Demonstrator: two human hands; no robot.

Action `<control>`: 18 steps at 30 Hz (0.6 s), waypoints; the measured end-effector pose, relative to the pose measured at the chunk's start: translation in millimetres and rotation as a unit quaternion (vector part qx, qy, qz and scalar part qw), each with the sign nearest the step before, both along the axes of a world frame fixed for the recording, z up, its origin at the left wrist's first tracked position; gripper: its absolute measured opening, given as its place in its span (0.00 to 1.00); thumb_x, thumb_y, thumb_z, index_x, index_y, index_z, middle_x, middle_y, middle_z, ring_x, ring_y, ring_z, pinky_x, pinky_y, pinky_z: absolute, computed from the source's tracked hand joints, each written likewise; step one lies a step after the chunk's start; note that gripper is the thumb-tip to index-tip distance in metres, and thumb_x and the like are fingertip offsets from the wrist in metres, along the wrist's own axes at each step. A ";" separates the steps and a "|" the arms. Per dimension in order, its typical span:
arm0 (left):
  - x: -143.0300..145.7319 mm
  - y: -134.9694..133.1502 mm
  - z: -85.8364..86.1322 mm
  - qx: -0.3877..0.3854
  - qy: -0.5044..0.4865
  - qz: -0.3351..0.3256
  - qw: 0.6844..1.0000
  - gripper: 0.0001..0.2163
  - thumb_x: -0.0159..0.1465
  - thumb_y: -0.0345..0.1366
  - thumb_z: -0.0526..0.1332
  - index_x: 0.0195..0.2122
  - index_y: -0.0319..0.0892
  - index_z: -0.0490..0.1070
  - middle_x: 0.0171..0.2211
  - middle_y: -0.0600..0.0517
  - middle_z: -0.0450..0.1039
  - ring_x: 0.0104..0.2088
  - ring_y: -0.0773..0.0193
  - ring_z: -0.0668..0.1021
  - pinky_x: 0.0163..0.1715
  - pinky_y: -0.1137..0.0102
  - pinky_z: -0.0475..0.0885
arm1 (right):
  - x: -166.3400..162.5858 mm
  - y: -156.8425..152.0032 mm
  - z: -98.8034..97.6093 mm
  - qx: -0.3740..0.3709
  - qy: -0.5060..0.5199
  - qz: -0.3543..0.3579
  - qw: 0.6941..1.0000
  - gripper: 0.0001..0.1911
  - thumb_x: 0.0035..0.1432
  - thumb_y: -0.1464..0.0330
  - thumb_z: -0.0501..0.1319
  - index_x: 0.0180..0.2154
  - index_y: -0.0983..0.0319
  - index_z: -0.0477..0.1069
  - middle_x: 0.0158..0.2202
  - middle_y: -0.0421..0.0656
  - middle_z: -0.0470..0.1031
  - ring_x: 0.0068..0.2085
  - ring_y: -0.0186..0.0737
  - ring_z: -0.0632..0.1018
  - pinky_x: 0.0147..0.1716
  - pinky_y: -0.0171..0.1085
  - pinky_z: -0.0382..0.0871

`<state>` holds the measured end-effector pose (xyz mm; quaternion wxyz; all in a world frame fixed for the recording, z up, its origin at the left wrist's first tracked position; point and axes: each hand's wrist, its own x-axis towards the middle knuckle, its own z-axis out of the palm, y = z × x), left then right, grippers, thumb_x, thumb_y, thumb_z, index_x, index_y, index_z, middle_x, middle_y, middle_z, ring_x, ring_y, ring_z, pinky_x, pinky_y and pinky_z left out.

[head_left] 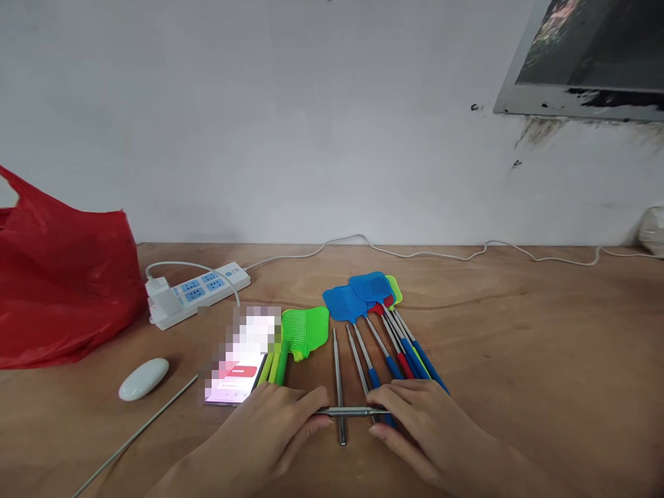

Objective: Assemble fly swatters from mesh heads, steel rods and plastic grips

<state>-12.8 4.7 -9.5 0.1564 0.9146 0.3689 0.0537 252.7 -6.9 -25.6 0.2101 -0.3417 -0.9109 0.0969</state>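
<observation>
Between my left hand point(274, 422) and my right hand point(420, 422) a metal telescopic rod point(351, 412) is held level, each end pinched in closed fingers. Under it a bare metal rod point(338, 373) lies on the table, pointing away from me, with a second metal rod point(357, 356) just to its right. Beyond my right hand, several fly swatters with blue heads point(371, 287) and blue or red handles lie fanned together. Green fly swatter heads point(306, 330) and loose green handles point(281, 363) lie past my left hand, which partly hides the handles.
A lit phone point(241, 356) lies left of the green handles. Farther left are a white mouse point(144, 379), a power strip point(207, 294) with a plug in it, and a red plastic bag point(67, 283). A white cable point(415, 256) runs along the wall.
</observation>
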 end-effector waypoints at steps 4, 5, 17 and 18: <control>2.6 -2.5 7.3 -0.030 0.013 -0.005 0.999 0.15 0.78 0.41 0.44 0.35 0.46 0.63 0.29 0.54 0.77 0.25 0.59 0.77 0.23 0.68 0.54 | -5.5 1.4 -2.7 0.063 0.019 0.037 0.997 0.18 0.73 0.72 0.45 0.29 0.59 0.64 0.24 0.38 0.72 0.23 0.37 0.67 0.25 0.37 0.54; 1.4 -3.0 7.7 -0.038 0.014 -0.006 0.999 0.15 0.78 0.40 0.44 0.35 0.46 0.63 0.29 0.54 0.77 0.25 0.59 0.77 0.23 0.68 0.54 | -5.3 1.8 -3.4 0.064 0.030 0.037 0.997 0.19 0.72 0.72 0.45 0.28 0.59 0.63 0.23 0.38 0.71 0.23 0.36 0.66 0.24 0.37 0.53; -8.8 -4.3 2.8 -0.058 0.000 0.013 0.998 0.18 0.78 0.45 0.41 0.35 0.47 0.64 0.30 0.54 0.76 0.28 0.59 0.77 0.26 0.68 0.58 | 8.9 -1.8 -1.6 0.032 0.026 0.015 0.999 0.22 0.75 0.66 0.42 0.29 0.59 0.63 0.24 0.39 0.71 0.24 0.36 0.69 0.25 0.36 0.56; -7.7 -4.7 5.6 -0.065 0.005 0.013 0.998 0.17 0.78 0.44 0.42 0.35 0.46 0.64 0.30 0.54 0.76 0.28 0.59 0.77 0.26 0.68 0.58 | 9.1 -2.3 -1.7 0.034 0.027 0.018 0.999 0.21 0.75 0.66 0.42 0.29 0.59 0.63 0.24 0.39 0.71 0.23 0.36 0.69 0.24 0.36 0.56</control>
